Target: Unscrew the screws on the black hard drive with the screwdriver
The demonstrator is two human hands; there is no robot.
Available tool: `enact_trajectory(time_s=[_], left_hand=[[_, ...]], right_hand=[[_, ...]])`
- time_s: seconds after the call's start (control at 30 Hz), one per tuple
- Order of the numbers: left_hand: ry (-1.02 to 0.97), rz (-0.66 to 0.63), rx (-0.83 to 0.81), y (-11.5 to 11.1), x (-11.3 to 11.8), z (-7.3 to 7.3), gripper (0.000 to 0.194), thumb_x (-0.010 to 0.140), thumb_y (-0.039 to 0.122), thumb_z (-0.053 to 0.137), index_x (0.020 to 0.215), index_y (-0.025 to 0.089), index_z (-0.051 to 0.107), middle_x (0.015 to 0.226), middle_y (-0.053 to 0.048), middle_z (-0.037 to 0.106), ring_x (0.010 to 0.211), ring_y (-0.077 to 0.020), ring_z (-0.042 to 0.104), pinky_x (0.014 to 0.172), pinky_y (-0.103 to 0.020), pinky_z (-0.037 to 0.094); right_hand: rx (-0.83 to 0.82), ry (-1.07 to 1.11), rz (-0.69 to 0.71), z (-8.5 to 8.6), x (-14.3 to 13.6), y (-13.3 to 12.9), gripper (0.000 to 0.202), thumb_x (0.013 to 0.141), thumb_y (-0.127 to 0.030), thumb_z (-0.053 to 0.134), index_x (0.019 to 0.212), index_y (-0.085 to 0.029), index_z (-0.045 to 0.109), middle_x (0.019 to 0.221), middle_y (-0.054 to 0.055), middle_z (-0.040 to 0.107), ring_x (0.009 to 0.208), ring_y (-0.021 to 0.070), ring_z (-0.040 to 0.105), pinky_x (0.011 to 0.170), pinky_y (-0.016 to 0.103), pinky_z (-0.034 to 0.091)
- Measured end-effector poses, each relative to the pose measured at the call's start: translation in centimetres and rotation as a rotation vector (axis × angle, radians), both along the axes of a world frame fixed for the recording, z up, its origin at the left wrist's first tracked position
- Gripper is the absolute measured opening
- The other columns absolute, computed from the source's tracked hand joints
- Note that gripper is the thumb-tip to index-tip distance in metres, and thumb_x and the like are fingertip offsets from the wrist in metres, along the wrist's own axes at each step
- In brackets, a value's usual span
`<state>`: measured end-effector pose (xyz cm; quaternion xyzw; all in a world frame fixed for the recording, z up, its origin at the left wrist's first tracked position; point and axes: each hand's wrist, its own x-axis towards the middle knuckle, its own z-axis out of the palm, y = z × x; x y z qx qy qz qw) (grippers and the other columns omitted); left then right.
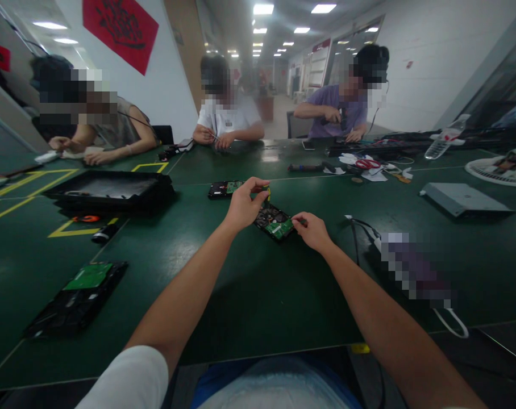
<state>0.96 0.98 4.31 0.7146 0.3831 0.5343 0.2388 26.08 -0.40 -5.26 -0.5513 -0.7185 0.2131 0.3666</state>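
A black hard drive with a green circuit board on its upper face lies on the table in front of me. Closed round a small yellow screwdriver, my left hand holds it upright over the drive's far left part; the tip is too small to make out. My right hand pinches the drive's right corner between thumb and fingers. Just behind my left hand is a second hard drive, partly covered by it. Another hard drive lies at the near left, board side up.
Stacked black trays stand on the left, near a dark cylinder. To the right lie a cable, a blurred-out device and a grey metal box. A plastic bottle lies farther back. Three people sit across the table.
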Motion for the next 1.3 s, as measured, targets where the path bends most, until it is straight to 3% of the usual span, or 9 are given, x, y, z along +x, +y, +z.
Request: enact_trajectory(time_s=[0.43, 0.73, 1.13, 1.3], left_hand=[[-0.060, -0.090, -0.059, -0.5, 0.5, 0.4, 0.024, 0.091, 0.020, 0.064, 0.115, 0.019, 0.067, 0.118, -0.009, 0.070, 0.101, -0.0207, 0.069, 0.050, -0.017, 0.056], [-0.088, -0.071, -0.053, -0.7, 0.5, 0.4, 0.031, 0.084, 0.029, 0.077, 0.111, 0.020, 0.066, 0.119, -0.010, 0.070, 0.105, -0.0244, 0.070, 0.048, -0.017, 0.055], [-0.103, -0.074, -0.057, -1.0, 0.9, 0.5, 0.023, 0.087, 0.023, 0.071, 0.108, 0.019, 0.064, 0.113, -0.009, 0.071, 0.098, -0.0212, 0.070, 0.053, -0.020, 0.055], [0.001, 0.052, 0.035, -0.9, 0.7, 0.2, 0.027, 0.087, 0.020, 0.070, 0.113, 0.023, 0.070, 0.116, -0.008, 0.068, 0.105, -0.0215, 0.066, 0.062, -0.023, 0.057]], right_hand=[[-0.016, -0.007, -0.003, 0.1, -0.1, -0.1, 0.018, 0.094, -0.035, 0.062, 0.105, -0.025, 0.073, 0.103, 0.004, 0.072, 0.075, 0.0169, 0.066, 0.070, 0.032, 0.051], [-0.011, 0.012, 0.011, 0.2, -0.1, -0.1, 0.016, 0.094, -0.033, 0.062, 0.104, -0.025, 0.072, 0.102, 0.004, 0.073, 0.073, 0.0168, 0.066, 0.069, 0.032, 0.052], [-0.030, -0.002, 0.000, 0.4, -0.1, -0.3, 0.018, 0.094, -0.035, 0.062, 0.104, -0.024, 0.072, 0.098, 0.004, 0.073, 0.073, 0.0165, 0.066, 0.069, 0.031, 0.051], [-0.026, 0.001, -0.001, 0.3, -0.2, -0.2, 0.018, 0.094, -0.035, 0.062, 0.104, -0.025, 0.072, 0.097, 0.003, 0.072, 0.075, 0.0172, 0.066, 0.071, 0.032, 0.052]])
